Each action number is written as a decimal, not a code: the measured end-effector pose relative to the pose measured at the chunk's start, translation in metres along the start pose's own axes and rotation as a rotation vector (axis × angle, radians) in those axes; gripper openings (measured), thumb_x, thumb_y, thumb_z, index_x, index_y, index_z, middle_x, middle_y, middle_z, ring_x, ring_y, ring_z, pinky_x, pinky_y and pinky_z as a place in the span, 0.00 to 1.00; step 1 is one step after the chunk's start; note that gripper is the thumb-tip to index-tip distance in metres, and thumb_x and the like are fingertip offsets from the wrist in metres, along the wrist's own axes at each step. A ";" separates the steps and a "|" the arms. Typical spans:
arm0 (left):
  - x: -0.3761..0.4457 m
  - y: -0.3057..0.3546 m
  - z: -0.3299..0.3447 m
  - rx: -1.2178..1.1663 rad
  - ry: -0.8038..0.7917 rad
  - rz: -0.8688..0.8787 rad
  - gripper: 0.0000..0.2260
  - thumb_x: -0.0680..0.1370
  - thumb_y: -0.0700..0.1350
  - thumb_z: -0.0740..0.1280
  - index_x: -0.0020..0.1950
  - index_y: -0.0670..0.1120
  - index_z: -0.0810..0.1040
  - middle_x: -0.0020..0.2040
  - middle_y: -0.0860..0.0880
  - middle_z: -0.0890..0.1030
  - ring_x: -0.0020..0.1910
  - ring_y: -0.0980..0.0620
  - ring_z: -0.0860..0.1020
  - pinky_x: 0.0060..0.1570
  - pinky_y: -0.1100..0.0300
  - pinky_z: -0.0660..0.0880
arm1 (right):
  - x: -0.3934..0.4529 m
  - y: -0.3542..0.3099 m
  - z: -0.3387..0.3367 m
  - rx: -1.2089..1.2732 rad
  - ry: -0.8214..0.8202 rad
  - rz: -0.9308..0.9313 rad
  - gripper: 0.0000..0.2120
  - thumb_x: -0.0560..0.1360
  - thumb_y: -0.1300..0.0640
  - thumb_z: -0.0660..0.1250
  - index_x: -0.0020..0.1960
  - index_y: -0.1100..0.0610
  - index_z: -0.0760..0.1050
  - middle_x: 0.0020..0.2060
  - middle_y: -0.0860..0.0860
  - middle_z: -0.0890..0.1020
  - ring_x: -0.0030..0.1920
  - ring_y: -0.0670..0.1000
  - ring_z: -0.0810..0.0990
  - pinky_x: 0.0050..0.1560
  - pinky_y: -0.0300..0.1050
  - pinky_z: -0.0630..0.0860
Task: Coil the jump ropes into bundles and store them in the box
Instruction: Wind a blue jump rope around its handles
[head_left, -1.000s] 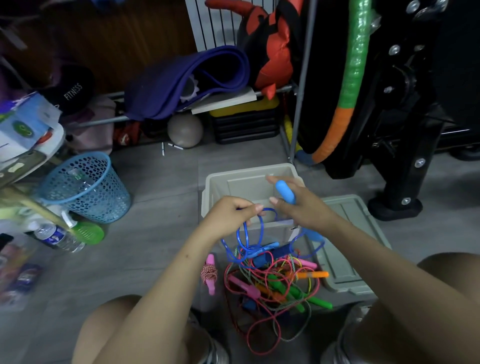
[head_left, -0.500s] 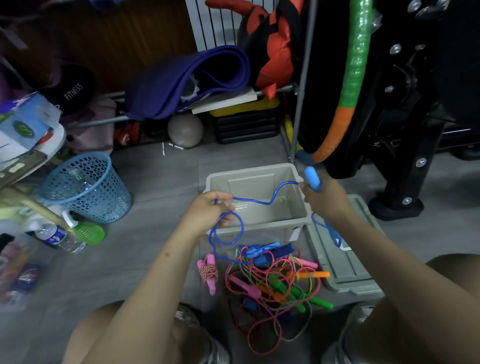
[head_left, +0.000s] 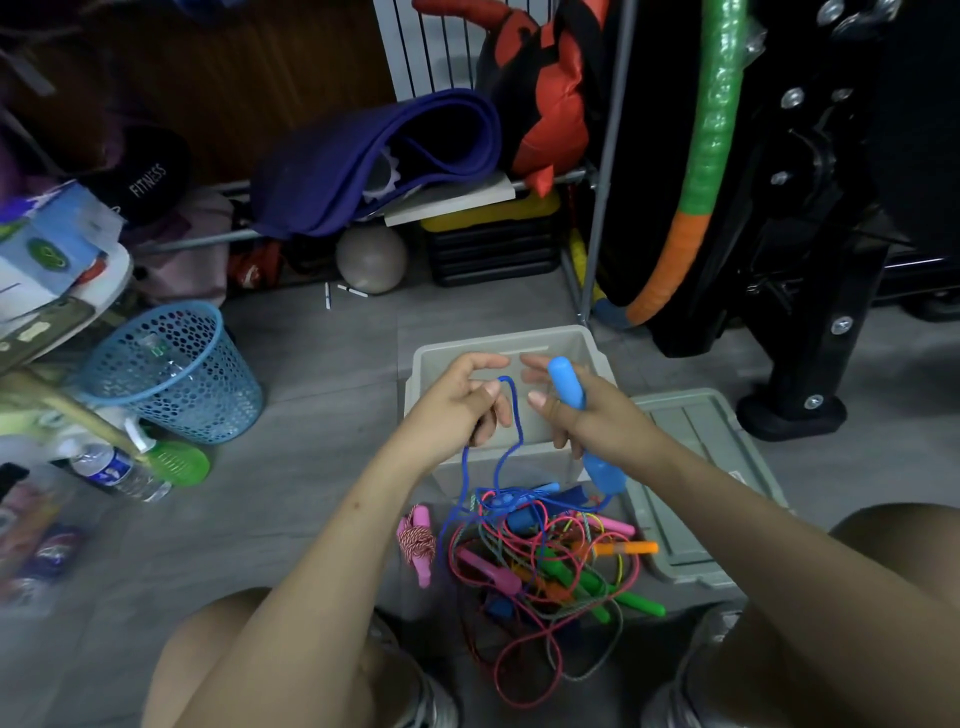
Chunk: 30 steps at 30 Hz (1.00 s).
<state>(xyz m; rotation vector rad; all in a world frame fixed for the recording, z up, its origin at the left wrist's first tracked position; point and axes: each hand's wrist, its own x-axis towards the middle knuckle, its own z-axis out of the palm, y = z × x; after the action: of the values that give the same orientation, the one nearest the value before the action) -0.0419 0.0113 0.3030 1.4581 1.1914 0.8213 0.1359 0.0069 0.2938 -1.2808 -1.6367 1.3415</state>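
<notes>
Blue jump rope (head_left: 511, 415) gripped in both hands (head_left: 457, 402) above box (head_left: 592, 345), lid (head_left: 691, 441) and tangled ropes (head_left: 545, 566) beside.

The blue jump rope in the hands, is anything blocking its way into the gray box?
Nothing visible blocks it. The box is open, its lid lies beside it on the floor, and both hands hold the blue jump rope right above the opening. But its cord hangs down into the tangled rope pile.
</notes>
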 end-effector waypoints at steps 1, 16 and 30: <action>0.001 -0.001 -0.001 0.002 -0.022 -0.002 0.13 0.82 0.33 0.52 0.65 0.39 0.65 0.30 0.48 0.75 0.20 0.57 0.65 0.23 0.67 0.63 | 0.001 -0.001 -0.001 0.010 -0.018 0.001 0.22 0.78 0.54 0.64 0.70 0.46 0.65 0.61 0.43 0.75 0.29 0.44 0.74 0.28 0.38 0.72; 0.001 -0.021 -0.012 0.574 0.029 -0.125 0.10 0.82 0.47 0.59 0.50 0.49 0.81 0.37 0.51 0.79 0.36 0.53 0.77 0.40 0.60 0.72 | 0.015 0.007 -0.023 -0.308 0.386 0.177 0.12 0.76 0.52 0.65 0.52 0.60 0.76 0.36 0.54 0.78 0.40 0.56 0.77 0.45 0.50 0.74; 0.005 -0.007 0.009 0.034 0.088 -0.086 0.08 0.81 0.38 0.55 0.45 0.49 0.69 0.22 0.53 0.73 0.24 0.55 0.64 0.30 0.59 0.60 | 0.003 0.004 -0.001 -0.003 -0.046 0.127 0.21 0.78 0.54 0.63 0.70 0.52 0.65 0.51 0.50 0.81 0.29 0.46 0.77 0.27 0.40 0.72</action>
<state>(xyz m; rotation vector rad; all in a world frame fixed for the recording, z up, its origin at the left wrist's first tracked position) -0.0341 0.0130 0.2941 1.3996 1.3308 0.8170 0.1372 0.0097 0.2896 -1.3849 -1.6113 1.4546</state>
